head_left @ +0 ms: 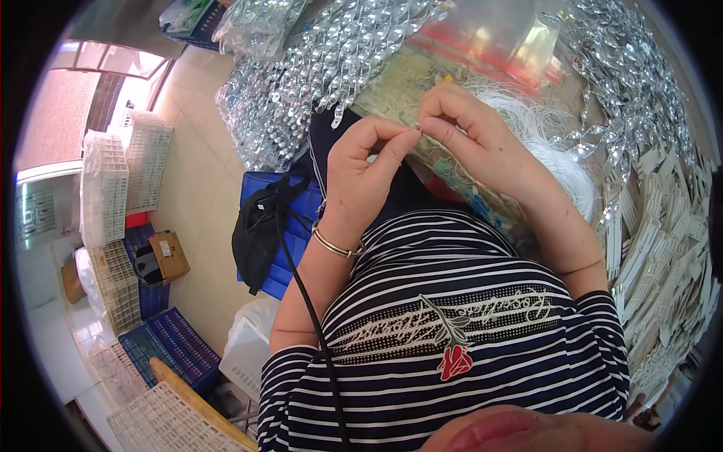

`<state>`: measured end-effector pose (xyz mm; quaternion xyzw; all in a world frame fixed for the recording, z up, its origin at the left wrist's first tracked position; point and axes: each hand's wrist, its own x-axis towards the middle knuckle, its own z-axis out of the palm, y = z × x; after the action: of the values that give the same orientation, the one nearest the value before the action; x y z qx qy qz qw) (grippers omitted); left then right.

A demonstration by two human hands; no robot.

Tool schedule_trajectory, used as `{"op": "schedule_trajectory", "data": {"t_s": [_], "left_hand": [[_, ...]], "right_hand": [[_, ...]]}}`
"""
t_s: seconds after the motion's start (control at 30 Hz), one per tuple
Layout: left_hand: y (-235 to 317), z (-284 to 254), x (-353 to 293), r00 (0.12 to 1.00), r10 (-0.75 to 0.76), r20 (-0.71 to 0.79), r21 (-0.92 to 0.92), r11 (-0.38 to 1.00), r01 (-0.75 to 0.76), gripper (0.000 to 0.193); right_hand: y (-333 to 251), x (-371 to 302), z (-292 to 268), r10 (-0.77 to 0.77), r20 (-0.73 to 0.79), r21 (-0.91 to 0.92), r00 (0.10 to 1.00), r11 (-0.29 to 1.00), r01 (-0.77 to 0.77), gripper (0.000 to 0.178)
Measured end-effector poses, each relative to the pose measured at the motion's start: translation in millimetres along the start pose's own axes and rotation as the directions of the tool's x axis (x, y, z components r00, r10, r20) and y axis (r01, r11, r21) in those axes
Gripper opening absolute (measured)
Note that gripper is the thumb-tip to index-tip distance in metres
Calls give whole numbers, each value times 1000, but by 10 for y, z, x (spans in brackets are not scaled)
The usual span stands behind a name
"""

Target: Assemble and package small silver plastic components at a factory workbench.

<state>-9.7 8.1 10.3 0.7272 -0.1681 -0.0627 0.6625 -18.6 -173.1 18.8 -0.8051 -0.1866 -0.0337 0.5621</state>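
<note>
My left hand (360, 167), with a bracelet (337, 245) on its wrist, is closed in a pinch of thumb and forefinger. My right hand (465, 126) pinches close beside it, the fingertips of both nearly meeting. Between them shows a tiny pale bit (417, 127), perhaps a loop or thread end, too small to name. Beyond the left hand hang strands of shiny clear beads (339, 64). A bundle of fine white thread (563, 177) lies beside my right forearm.
A worn yellowish work surface (398, 81) lies under the hands. More glittering strands (625, 71) and piles of pale strips (659, 248) are at the right. On the left stand a blue stool (282, 275) with a black bag (254, 237), plastic crates (149, 162) and a cardboard box (170, 256).
</note>
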Motion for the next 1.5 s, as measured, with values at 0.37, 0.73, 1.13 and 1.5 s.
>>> {"op": "schedule_trajectory", "data": {"t_s": [0.37, 0.73, 1.13, 1.5], "left_hand": [[16, 24, 5, 953, -287, 101, -293, 907, 304, 8], [63, 39, -5, 972, -229, -54, -274, 940, 206, 8], [5, 23, 3, 993, -86, -86, -10, 996, 86, 8], [-84, 42, 4, 984, 179, -21, 252, 953, -168, 9]], "right_hand": [[50, 8, 3, -28, -38, 45, 999, 999, 29, 4], [-74, 4, -37, -10, -158, 73, 987, 997, 22, 8], [-44, 2, 43, -226, -172, -243, 959, 953, 181, 9], [-21, -12, 16, -180, -105, -316, 978, 938, 139, 10]]}}
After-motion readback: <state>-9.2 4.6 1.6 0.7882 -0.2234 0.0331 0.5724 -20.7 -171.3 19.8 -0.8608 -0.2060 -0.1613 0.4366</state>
